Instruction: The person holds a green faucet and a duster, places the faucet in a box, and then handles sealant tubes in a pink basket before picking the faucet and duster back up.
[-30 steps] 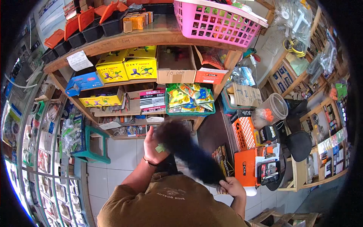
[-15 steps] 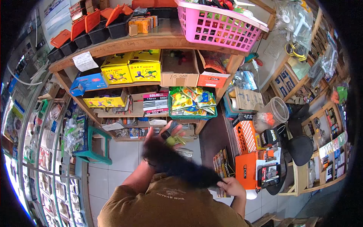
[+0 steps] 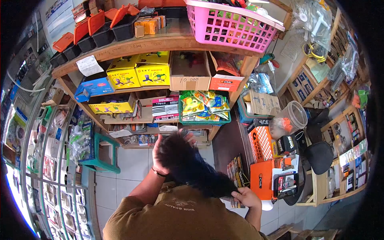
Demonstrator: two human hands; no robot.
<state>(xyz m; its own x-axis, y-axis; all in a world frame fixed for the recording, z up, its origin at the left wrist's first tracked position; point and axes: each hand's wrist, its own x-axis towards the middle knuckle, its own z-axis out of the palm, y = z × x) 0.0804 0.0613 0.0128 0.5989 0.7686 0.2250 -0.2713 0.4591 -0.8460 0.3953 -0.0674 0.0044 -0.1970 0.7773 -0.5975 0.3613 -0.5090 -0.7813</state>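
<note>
A dark, bluish, bristly duster-like thing [image 3: 200,172] stretches slantwise across the person's chest. My right hand [image 3: 246,197] pinches its lower right end. Its broad upper left end lies over the palm of my left hand [image 3: 159,157]. The left thumb and some fingertips show on either side of the bristles, with a dark band around the wrist. Whatever lies in that palm is hidden behind the bristles.
Ahead stand wooden shelves [image 3: 160,43] with yellow boxes [image 3: 153,75], a pink basket [image 3: 236,34] and a green basket of packets [image 3: 205,121]. An orange box [image 3: 262,180] and clear jar [image 3: 294,116] are right; a green stool [image 3: 100,160] is left.
The bristly end has swung up over my left palm, covering the small green, yellow and dark pieces that showed there. My right hand has stayed nearly in place.
</note>
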